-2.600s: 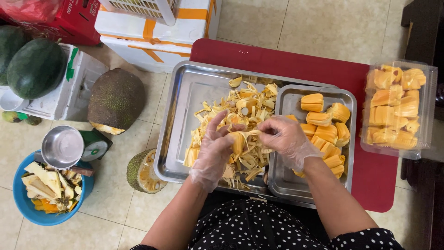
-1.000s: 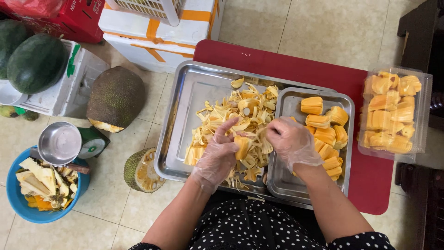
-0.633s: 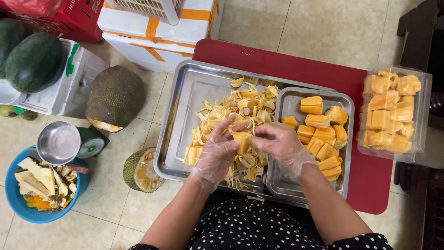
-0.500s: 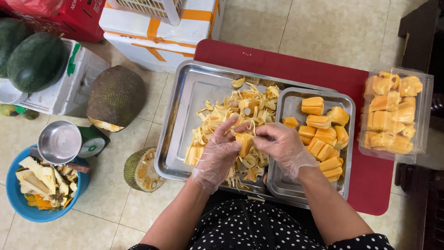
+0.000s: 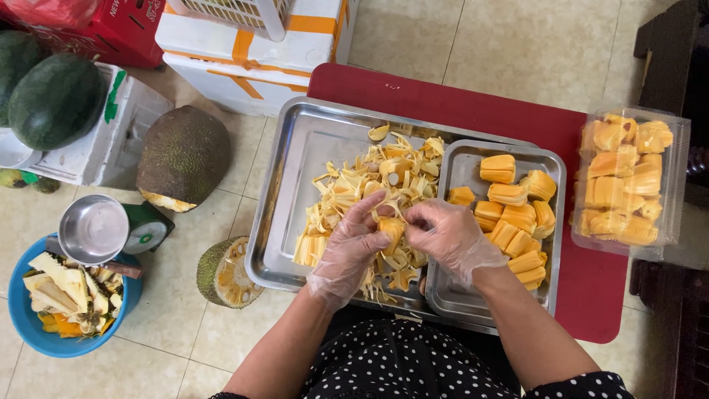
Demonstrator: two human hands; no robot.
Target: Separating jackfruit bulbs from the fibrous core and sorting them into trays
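Note:
Both my hands wear thin clear gloves. My left hand (image 5: 347, 247) and my right hand (image 5: 447, 235) together pinch one yellow jackfruit pod (image 5: 391, 229) above the big steel tray (image 5: 295, 170). Under them lies a heap of pale yellow jackfruit strands and rags (image 5: 369, 185). To the right, a smaller steel tray (image 5: 461, 159) holds several cleaned orange-yellow bulbs (image 5: 517, 214).
A clear plastic box of bulbs (image 5: 628, 181) sits on the red table (image 5: 443, 100) at right. On the floor at left lie a jackfruit half (image 5: 185, 155), a smaller cut piece (image 5: 225, 273), a scale with steel bowl (image 5: 96, 229), a blue scrap basin (image 5: 44, 336), watermelons (image 5: 52, 100) and boxes (image 5: 251, 52).
My right hand went to the small tray with a bulb, then came back to the heap. Both hands now hold a fresh pod together over the big tray.

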